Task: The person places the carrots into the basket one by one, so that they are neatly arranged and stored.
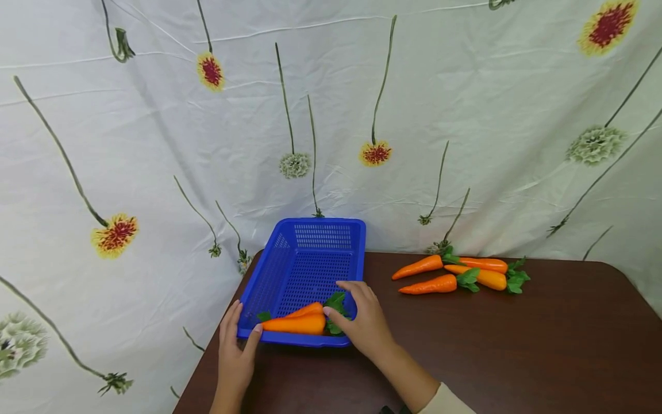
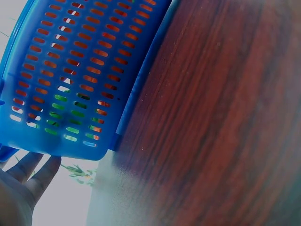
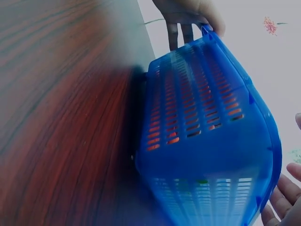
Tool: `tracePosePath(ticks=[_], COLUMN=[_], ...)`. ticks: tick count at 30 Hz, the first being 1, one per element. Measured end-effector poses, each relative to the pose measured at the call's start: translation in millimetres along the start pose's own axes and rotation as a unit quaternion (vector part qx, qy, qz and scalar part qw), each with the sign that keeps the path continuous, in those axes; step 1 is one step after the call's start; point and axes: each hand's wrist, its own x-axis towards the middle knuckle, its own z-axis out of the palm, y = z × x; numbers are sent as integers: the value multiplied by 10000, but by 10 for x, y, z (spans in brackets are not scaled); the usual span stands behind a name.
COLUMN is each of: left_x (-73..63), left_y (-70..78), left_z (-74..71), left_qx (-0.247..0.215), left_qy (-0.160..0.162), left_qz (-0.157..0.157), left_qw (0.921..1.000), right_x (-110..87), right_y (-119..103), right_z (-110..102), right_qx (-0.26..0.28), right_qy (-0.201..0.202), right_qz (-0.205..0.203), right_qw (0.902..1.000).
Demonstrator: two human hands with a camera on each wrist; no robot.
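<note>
A blue plastic basket [image 1: 360, 247] stands on the table's left side. At its near end lies an orange carrot [image 1: 297, 325] with green leaves, partly covering a second carrot [image 1: 309, 310]. A bit of green leaf [image 1: 264, 316] shows by the near left corner. My left hand [image 1: 235, 359] grips that corner, thumb over the rim and fingers along the outside. My right hand [image 1: 368, 322] reaches over the right rim, thumb and fingers spread apart beside the carrot leaves [image 1: 335, 301], holding nothing. In the right wrist view, the basket wall [image 3: 202, 155] hides most of the carrots.
Several carrots [image 1: 429, 285] with green leaves lie in a group on the dark brown table [image 1: 517, 345], right of the basket. Behind the table hangs a white cloth [image 1: 331, 86] with a flower print. A small dark object [image 1: 387, 410] shows at the bottom edge.
</note>
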Motion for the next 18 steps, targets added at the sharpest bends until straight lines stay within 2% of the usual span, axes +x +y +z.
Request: tracePosePath(ticks=[5, 12, 18], left_x=[-7, -11, -12], left_y=[11, 24, 36], left_z=[4, 0, -1], left_qx=[11, 11, 1], left_qy=[3, -20, 9], left_qz=[32, -43, -62], left_qw=[10000, 10000, 10000], right_x=[13, 43, 77], right_y=[61, 220, 381], right_z=[-85, -208, -341], right_qx=[48, -188, -217], right_qy=[143, 523, 622], right_qz=[178, 133, 479], right_qw=[9997, 9984, 9967])
